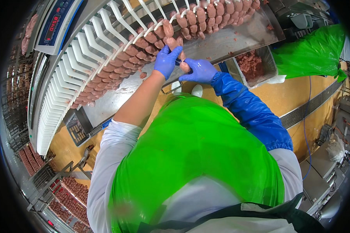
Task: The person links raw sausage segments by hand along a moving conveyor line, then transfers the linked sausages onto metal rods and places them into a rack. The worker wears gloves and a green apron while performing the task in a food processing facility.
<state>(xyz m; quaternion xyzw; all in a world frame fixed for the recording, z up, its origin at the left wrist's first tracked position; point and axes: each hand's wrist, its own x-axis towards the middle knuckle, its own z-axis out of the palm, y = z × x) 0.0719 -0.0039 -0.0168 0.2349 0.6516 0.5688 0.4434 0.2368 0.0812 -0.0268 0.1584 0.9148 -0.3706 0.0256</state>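
Note:
A string of linked raw sausages (173, 42) hangs from a white hook of the curved rail and runs down between my gloved hands. My left hand (167, 61) is closed round the string from its left side, with the thumb and fingers at the links. Just to the right, my right hand (200, 71) pinches the string by its lowest link (185, 67). Both hands wear blue-violet gloves, and a blue sleeve cover (249, 106) is on my right forearm. More sausage strings (120, 64) hang in loops along the hooks on both sides.
White hooks (79, 64) line the curved rail above a metal tray (237, 39) with meat scraps. A bin of ground meat (251, 65) stands at the right, beside green plastic sheeting (305, 54). A digital scale (55, 23) sits far left. Racks of sausages (72, 194) stand lower left.

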